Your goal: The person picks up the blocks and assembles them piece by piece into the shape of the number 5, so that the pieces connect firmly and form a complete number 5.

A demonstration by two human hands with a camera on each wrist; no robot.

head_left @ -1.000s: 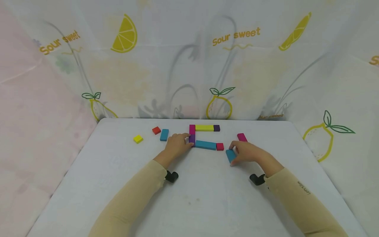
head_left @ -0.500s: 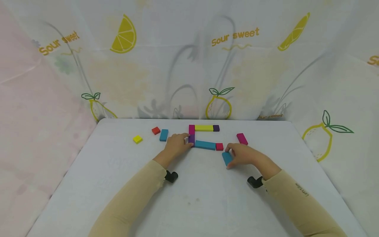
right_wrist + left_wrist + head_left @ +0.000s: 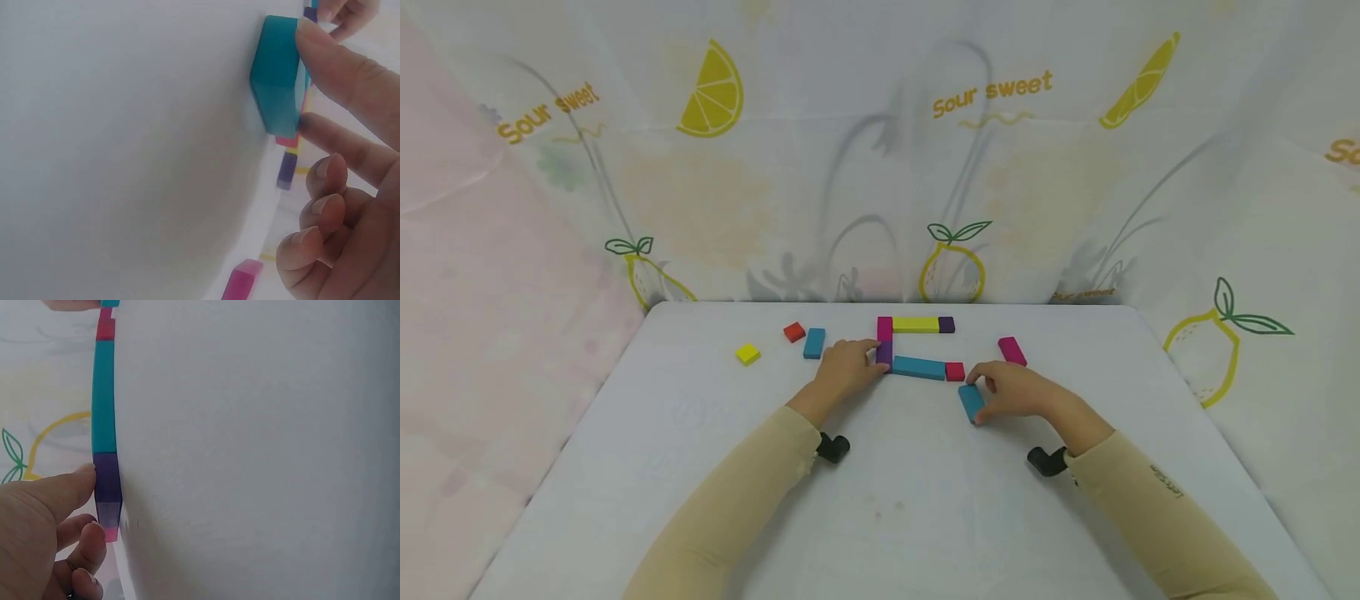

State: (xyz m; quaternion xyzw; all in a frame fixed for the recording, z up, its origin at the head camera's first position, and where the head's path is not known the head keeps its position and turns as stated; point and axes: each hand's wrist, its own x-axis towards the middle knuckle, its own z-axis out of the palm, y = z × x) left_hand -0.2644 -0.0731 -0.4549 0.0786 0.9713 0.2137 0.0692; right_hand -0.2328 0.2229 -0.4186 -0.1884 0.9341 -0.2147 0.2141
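Blue block point(image 3: 970, 403): my right hand point(image 3: 1015, 389) pinched it by the ends, likely for control; my left hand point(image 3: 844, 365) held the purple block point(image 3: 885, 352), presumably steadying it.

“Sour sweet” is printed in orange several times on the backdrop cloth point(image 3: 842, 192), cut to “So” at the right edge, while tiny lettering point(image 3: 1166, 481) on the right sleeve point(image 3: 1157, 521) cannot be surely read.

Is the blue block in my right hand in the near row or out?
Out: the blue block, pinched by your right hand, is slanted, nearer you than the red block.
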